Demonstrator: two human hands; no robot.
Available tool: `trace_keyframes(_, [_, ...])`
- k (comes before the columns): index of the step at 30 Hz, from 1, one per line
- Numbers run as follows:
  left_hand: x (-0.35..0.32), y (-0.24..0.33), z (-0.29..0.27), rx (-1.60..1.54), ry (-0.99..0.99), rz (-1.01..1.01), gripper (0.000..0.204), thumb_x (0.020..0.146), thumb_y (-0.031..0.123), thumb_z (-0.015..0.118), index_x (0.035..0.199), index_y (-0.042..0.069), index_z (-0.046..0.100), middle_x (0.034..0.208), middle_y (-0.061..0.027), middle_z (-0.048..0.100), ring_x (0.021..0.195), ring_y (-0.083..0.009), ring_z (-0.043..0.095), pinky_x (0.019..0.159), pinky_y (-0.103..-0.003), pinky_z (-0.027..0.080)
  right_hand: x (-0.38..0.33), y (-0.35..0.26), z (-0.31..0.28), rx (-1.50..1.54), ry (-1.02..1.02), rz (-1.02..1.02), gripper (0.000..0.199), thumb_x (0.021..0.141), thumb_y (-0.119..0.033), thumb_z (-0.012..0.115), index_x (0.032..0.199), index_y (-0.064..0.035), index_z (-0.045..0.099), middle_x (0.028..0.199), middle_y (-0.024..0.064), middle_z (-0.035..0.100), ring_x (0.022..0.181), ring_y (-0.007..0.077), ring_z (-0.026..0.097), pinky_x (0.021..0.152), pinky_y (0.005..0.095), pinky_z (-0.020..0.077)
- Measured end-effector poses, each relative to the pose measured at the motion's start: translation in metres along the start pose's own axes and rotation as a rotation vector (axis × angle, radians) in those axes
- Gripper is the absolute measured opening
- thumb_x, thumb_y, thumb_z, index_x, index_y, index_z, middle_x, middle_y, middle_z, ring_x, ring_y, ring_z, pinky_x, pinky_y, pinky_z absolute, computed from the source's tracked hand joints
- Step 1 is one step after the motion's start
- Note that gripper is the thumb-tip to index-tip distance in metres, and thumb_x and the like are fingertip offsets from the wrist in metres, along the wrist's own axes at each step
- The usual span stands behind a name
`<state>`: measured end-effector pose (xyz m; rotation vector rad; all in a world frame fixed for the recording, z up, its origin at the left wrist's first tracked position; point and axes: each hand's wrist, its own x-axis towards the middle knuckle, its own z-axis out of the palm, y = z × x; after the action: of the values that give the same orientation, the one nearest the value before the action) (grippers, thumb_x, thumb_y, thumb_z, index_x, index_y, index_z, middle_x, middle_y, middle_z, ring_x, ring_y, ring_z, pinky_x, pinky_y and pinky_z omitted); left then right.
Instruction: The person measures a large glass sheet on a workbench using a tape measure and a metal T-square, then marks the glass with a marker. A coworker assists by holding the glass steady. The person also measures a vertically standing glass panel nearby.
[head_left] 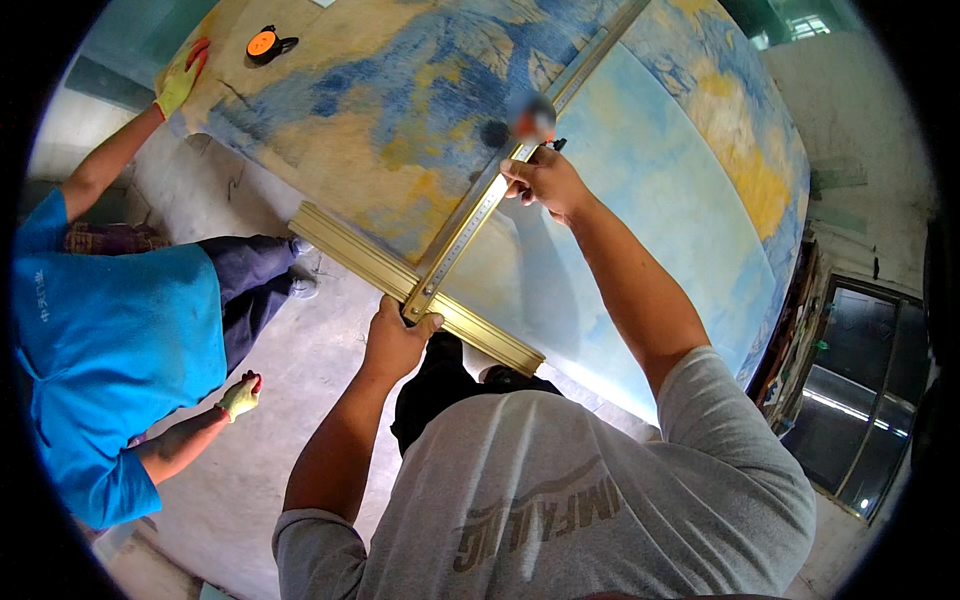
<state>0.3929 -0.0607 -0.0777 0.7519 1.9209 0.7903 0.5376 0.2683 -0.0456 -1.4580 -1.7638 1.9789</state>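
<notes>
The person's left hand (398, 340) gripped the T-square (455, 240) at the joint where its long blade met the gold crossbar (350, 255), fingers curled together over the bar and thumb on top. The crossbar lay against the near edge of the slab (660, 190), a large sheet with blue and yellow marbling. The blade ran up and away across the slab toward its far side.

The right hand (545, 180) rested on the blade partway along it, fingers closed around a small dark tool (553, 146) whose tip showed just above the knuckles; what kind of tool it was could not be told. A blurred spot lay on the slab just above that hand.

To the left stood a co-worker (110, 340) in a blue shirt and dark trousers. One gloved hand (182, 78) of theirs pressed flat on the far left corner of the slab, fingers spread. Their other gloved hand (240, 397) hung loosely curled above the concrete floor (300, 400). An orange tape measure (264, 44) lay on the slab near the first glove, apart from it.
</notes>
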Motion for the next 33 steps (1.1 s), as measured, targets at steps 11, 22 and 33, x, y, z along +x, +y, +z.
trace_keyframes(11, [-0.032, 0.005, 0.051, -0.007, -0.015, -0.019, 0.049, 0.087, 0.017, 0.081, 0.119, -0.006, 0.052, 0.097, -0.0151, 0.069, 0.069, -0.0172, 0.066, 0.059, -0.032, 0.056, -0.041, 0.035, -0.032, 0.114, -0.003, 0.014, 0.029, 0.096, -0.024, 0.073, 0.106, -0.0011, 0.059, 0.09, 0.0087, 0.068, 0.07, 0.0155, 0.066, 0.051, 0.028, 0.0475])
trace_keyframes(22, [-0.11, 0.02, 0.183, 0.018, -0.005, 0.039, 0.046, 0.088, 0.019, 0.082, 0.115, -0.005, 0.053, 0.09, -0.0131, 0.068, 0.067, -0.0166, 0.066, 0.058, -0.03, 0.054, -0.141, 0.116, -0.123, 0.127, -0.001, -0.046, 0.027, 0.095, -0.024, 0.073, 0.104, -0.0019, 0.06, 0.09, 0.0074, 0.067, 0.069, 0.0141, 0.064, 0.05, 0.0276, 0.0461])
trace_keyframes(33, [-0.204, 0.041, 0.342, -0.169, -0.057, -0.073, 0.049, 0.086, 0.021, 0.084, 0.115, -0.006, 0.056, 0.102, -0.0145, 0.068, 0.091, -0.0217, 0.066, 0.081, -0.036, 0.055, -0.246, 0.223, -0.231, 0.157, 0.001, -0.052, 0.027, 0.092, -0.023, 0.076, 0.097, -0.0018, 0.06, 0.084, 0.0081, 0.065, 0.066, 0.0147, 0.063, 0.046, 0.0288, 0.0459])
